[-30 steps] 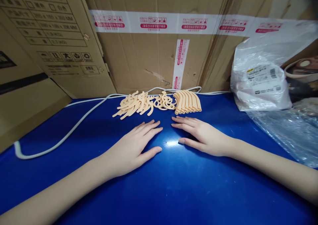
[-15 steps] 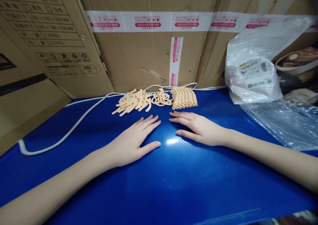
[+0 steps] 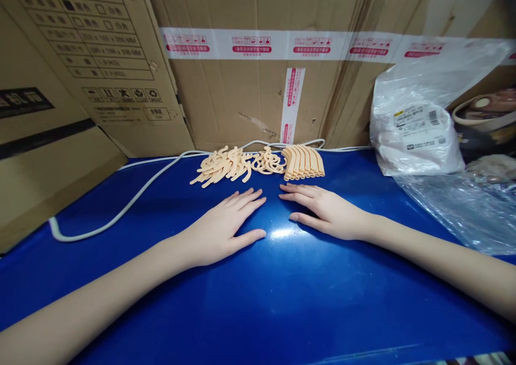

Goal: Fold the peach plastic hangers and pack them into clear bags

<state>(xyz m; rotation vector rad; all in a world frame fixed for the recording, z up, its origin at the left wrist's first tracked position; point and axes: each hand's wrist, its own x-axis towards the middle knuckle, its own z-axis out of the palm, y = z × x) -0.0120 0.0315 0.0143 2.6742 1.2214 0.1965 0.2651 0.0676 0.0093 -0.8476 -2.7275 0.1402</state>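
Observation:
My left hand (image 3: 223, 228) lies palm down on the blue tabletop (image 3: 282, 300), fingers stretched and thumb apart, holding nothing. Across from it my right hand (image 3: 322, 210) rests flat as well, its fingers pointing left and nothing in them. Just beyond the left fingertips is a loose heap of beige curved strips (image 3: 223, 165). Several beige rings or hook-like pieces (image 3: 268, 160) form a smaller pile in the middle. Beyond my right fingers, a row of beige curved, hollow-ended pieces (image 3: 303, 162) sits side by side. Neither hand touches any of these.
A white cable (image 3: 133, 201) loops over the left side and runs behind the pieces. Cardboard boxes (image 3: 242, 96) wall off the back, with another box (image 3: 97, 74) at left. At right are a white plastic bag (image 3: 419, 134) with a label and clear plastic film (image 3: 455, 209).
The whole view has shifted slightly, so everything appears a little further right and most of it lower. Both hands keep the same flat pose beside the same piles.

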